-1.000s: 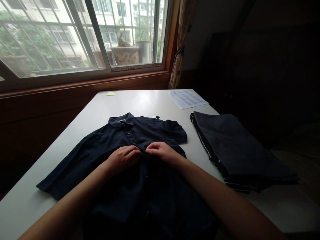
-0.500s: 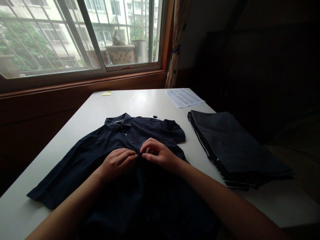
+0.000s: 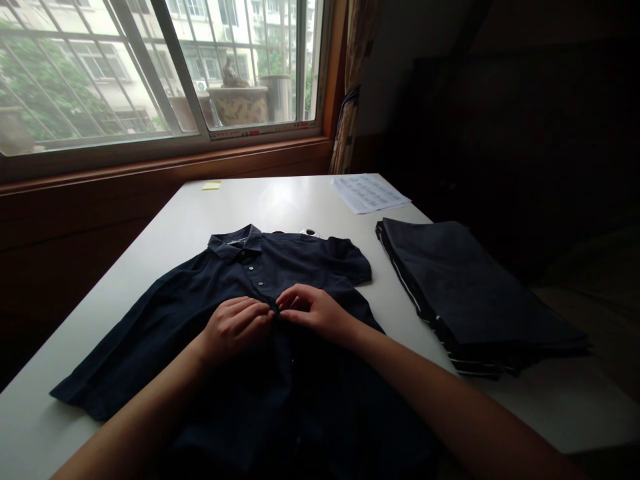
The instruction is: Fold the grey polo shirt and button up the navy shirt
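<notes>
A dark navy short-sleeved shirt (image 3: pixel 200 313) lies flat and face up on the white table (image 3: pixel 280 200), collar toward the window. My left hand (image 3: pixel 233 327) and my right hand (image 3: pixel 313 310) meet at the button placket in the middle of the chest, below two small visible buttons. The fingers of both hands are curled and pinch the front edges of the shirt together. What lies between the fingertips is too small to make out.
A stack of folded dark garments with white-striped edges (image 3: pixel 465 293) sits on the right of the table. A printed paper sheet (image 3: pixel 367 192) lies at the far right, a yellow sticky note (image 3: pixel 211 185) at the far edge, a small round object (image 3: pixel 310 233) just behind the shirt.
My hands have stayed at the placket, with small finger movements; the right hand's fingers lifted and then curled down again. The view shifted slightly.
</notes>
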### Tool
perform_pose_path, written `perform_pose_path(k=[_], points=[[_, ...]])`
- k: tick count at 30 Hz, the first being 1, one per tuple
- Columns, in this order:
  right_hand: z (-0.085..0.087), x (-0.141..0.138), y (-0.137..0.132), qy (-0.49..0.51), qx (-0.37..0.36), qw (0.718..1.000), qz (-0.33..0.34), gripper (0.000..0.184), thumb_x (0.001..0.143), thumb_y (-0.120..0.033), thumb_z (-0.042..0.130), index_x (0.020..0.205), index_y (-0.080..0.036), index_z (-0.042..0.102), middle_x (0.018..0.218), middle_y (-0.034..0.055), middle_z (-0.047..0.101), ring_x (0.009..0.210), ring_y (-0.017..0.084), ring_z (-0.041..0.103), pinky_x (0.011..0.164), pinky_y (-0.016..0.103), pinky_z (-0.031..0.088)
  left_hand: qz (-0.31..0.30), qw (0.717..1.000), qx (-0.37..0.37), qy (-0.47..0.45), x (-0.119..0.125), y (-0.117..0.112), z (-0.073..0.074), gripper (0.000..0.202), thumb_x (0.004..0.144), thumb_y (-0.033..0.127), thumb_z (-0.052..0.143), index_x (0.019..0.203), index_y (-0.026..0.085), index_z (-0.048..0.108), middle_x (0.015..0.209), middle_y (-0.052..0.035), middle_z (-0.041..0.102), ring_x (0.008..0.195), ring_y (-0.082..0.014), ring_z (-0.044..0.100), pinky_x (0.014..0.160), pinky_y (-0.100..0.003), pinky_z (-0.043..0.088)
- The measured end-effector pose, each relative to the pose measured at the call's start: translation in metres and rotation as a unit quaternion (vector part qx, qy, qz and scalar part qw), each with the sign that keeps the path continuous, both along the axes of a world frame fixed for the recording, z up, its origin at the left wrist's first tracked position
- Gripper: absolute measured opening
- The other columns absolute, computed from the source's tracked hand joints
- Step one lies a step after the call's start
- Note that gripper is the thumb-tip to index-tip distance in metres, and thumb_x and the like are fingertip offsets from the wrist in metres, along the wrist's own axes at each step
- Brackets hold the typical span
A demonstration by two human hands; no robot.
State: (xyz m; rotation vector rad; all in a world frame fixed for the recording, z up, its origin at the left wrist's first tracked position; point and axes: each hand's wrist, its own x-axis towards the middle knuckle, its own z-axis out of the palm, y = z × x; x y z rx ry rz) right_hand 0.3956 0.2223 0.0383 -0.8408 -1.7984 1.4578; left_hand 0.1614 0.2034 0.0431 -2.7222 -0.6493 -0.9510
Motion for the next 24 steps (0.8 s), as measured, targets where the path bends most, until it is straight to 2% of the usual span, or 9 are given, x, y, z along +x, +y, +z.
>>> perform_pose_path(k=[4, 8, 14, 20, 24], points=[[-0.004, -0.003, -0.001, 0.034, -0.023, 0.999, 0.001, 0.031, 0.082, -0.032, 0.072, 0.111, -0.021, 0.067, 0.103, 0.0043, 0.069, 0.09, 0.017, 0.065, 0.081, 0.03, 0.052, -0.003, 1.0, -0.006, -0.009, -0.001, 0.001, -0.003, 0.014, 0.088, 0.016, 0.062, 0.101, 0.02, 0.061, 0.088, -0.0045, 0.071, 0.078, -0.0166, 0.069, 0.069, -0.028, 0.054], [-0.006, -0.005, -0.001, 0.069, -0.048, 0.996, -0.003, 0.03, 0.08, -0.034, 0.073, 0.106, -0.02, 0.069, 0.106, 0.0047, 0.071, 0.102, 0.02, 0.066, 0.092, 0.033, 0.05, 0.006, 0.999, -0.021, -0.028, 0.001, 0.002, -0.007, 0.018, 0.087, 0.015, 0.063, 0.104, 0.019, 0.06, 0.09, -0.0055, 0.071, 0.081, -0.017, 0.069, 0.072, -0.028, 0.056], [-0.007, -0.007, 0.0, 0.055, -0.048, 0.996, -0.044, 0.028, 0.077, -0.035, 0.076, 0.1, -0.019, 0.072, 0.1, 0.0043, 0.073, 0.097, 0.021, 0.067, 0.092, 0.035, 0.05, 0.02, 0.987, -0.126, -0.095, 0.007, 0.002, -0.003, 0.011, 0.09, 0.015, 0.061, 0.1, 0.019, 0.064, 0.094, -0.0064, 0.071, 0.081, -0.0141, 0.069, 0.073, -0.024, 0.057], [-0.007, -0.008, -0.002, 0.013, 0.013, 0.997, -0.072, 0.022, 0.081, -0.031, 0.073, 0.099, -0.019, 0.072, 0.098, 0.0043, 0.072, 0.093, 0.02, 0.067, 0.086, 0.032, 0.051, 0.04, 0.939, -0.289, -0.181, 0.012, -0.003, 0.002, 0.003, 0.088, 0.019, 0.066, 0.088, 0.018, 0.068, 0.092, -0.0061, 0.073, 0.083, -0.0159, 0.07, 0.076, -0.025, 0.058], [-0.002, -0.009, -0.005, -0.026, 0.085, 0.992, -0.093, 0.016, 0.082, -0.029, 0.071, 0.096, -0.021, 0.071, 0.094, 0.0032, 0.07, 0.089, 0.018, 0.066, 0.082, 0.03, 0.051, 0.084, 0.891, -0.393, -0.21, 0.015, -0.006, 0.004, 0.012, 0.088, 0.029, 0.066, 0.087, 0.018, 0.071, 0.09, -0.0061, 0.075, 0.081, -0.0186, 0.07, 0.075, -0.029, 0.058]])
